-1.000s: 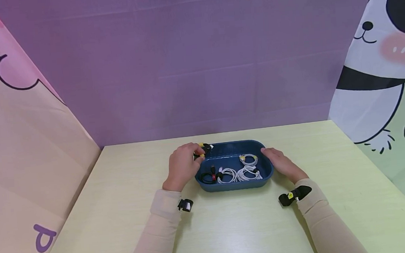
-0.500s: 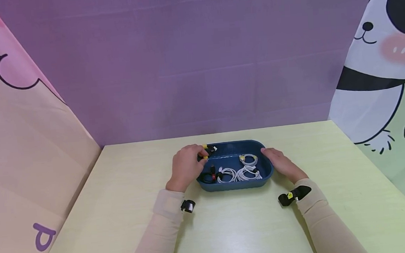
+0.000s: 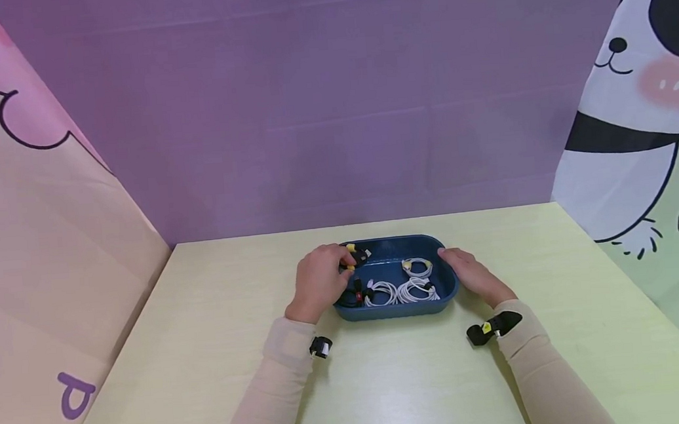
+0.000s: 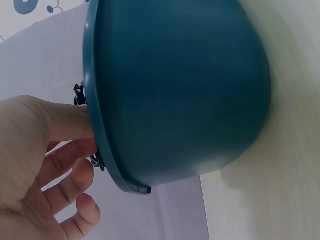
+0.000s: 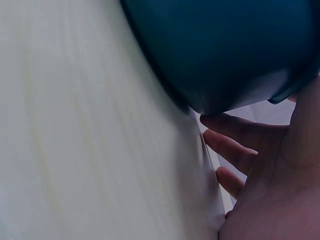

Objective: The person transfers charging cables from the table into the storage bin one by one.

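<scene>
At the back left corner of a blue plastic container (image 3: 405,310), my left hand (image 3: 320,276) pinches a bundled black cable (image 3: 362,256) with yellow parts, just inside the rim. In the left wrist view thumb and forefinger meet at the rim and hide most of that cable (image 4: 79,95); the other fingers curl loosely outside. My right hand (image 3: 470,273) rests against the container's right end. Its fingers (image 5: 232,127) lie fairly straight along the outer wall, with the thumb up by the rim. Inside lie a black cable with a red tie (image 3: 358,295) and several coiled white cables (image 3: 418,290).
The container stands on a pale wooden table (image 3: 398,378), near its back edge. Behind hangs a purple cloth (image 3: 332,107). Printed cloths flank both sides, with a panda figure (image 3: 633,99) on the right.
My left hand has moved a little right with the black and yellow cable, from the container's left rim to further inside its back left corner. The right hand has stayed in place.
</scene>
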Demonstrator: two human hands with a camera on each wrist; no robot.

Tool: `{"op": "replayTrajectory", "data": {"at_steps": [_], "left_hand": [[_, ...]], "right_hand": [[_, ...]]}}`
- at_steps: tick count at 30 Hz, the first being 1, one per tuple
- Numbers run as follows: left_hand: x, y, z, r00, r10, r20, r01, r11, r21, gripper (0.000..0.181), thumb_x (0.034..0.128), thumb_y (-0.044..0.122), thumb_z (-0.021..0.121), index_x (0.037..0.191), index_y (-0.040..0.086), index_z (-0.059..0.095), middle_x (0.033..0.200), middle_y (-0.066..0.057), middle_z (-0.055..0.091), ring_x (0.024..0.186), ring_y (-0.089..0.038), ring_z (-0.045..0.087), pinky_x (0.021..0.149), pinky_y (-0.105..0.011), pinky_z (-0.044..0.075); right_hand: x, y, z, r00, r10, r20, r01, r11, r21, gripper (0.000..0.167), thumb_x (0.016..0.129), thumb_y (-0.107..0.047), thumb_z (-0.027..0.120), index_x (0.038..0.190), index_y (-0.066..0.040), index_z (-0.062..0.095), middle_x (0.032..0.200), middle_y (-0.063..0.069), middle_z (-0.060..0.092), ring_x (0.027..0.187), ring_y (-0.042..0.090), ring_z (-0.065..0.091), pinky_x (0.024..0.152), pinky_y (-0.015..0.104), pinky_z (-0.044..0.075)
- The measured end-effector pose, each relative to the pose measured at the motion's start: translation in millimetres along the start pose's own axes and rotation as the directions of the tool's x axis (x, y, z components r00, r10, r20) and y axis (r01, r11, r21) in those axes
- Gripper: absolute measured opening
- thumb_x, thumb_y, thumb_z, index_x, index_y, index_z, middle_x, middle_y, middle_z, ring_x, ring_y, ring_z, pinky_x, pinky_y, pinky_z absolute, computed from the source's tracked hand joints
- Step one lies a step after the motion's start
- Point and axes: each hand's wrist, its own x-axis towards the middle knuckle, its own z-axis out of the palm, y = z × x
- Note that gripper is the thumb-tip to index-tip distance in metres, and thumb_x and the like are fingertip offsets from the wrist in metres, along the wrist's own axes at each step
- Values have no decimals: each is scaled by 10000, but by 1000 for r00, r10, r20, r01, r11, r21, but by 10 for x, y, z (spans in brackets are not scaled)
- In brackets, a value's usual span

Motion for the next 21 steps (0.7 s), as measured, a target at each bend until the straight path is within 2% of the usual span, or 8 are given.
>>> {"op": "replayTrajectory", "data": {"at_steps": [9,16,21], "left_hand": [[6,8,38,1000,31,-2,-31,999,22,126,825,150,867,918,153,782,992,-12,782,836,-181,701,719,-362,590],[5,60,17,1000,23,-5,-23,1000,11,126,831,153,862,929,158,784,1005,-15,783,860,-189,708,743,-370,593],[-12,82,26,1000,22,-5,-22,1000,0,129,833,148,858,940,151,785,996,-18,785,821,-186,702,713,-360,586]], "right_hand": [[-6,-22,-4,1000,-12,3,12,1000,-3,891,1022,-714,252,1606,-42,261,1683,225,196,1569,454,133,1220,686,127],[-17,-58,2,1000,-28,7,28,1000,9,854,1042,-676,258,1598,-28,273,1676,225,223,1569,446,146,1230,666,131],[-3,-33,10,1000,-16,10,16,1000,8,865,1036,-687,259,1603,-33,262,1680,222,211,1570,448,140,1226,674,130]]}}
